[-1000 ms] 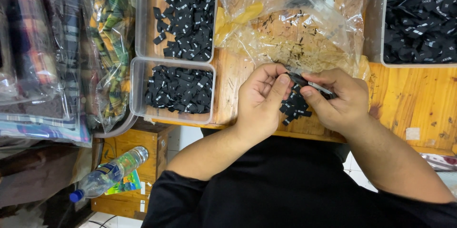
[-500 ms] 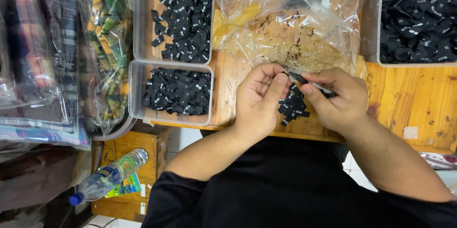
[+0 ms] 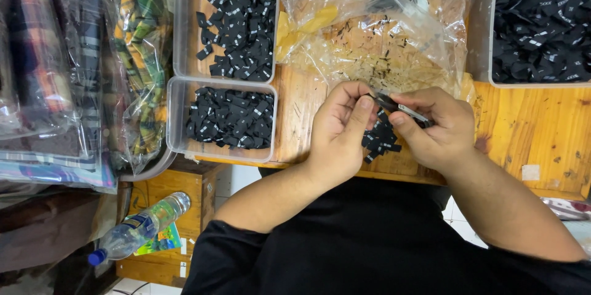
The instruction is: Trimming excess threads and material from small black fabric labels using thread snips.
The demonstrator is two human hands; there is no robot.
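Pinching something small and dark at its fingertips, the left hand [image 3: 340, 130] curls over the wooden table [image 3: 542, 141], its fingers closed on what looks like one of the black fabric labels, though the piece itself is mostly hidden. Just beside it the right hand [image 3: 438, 127] grips small metal snips [image 3: 401, 108], fingers clenched around them, the blade end pointing toward the left fingertips. Under and between both hands lies a little heap of black labels [image 3: 380, 140] on the table's near edge. Left of the hands stands a clear plastic tray [image 3: 177, 141] filled with more black labels, and beyond it a second clear tray [image 3: 184, 24] holding the same. Behind the hands spreads a crumpled clear plastic bag [image 3: 394, 36] flecked with dark thread scraps. At the far right a large container [image 3: 483, 42] is piled with black labels. Off the table to the left are bagged plaid fabrics [image 3: 138, 67], and lower down a plastic bottle [image 3: 138, 227] lies on its side.
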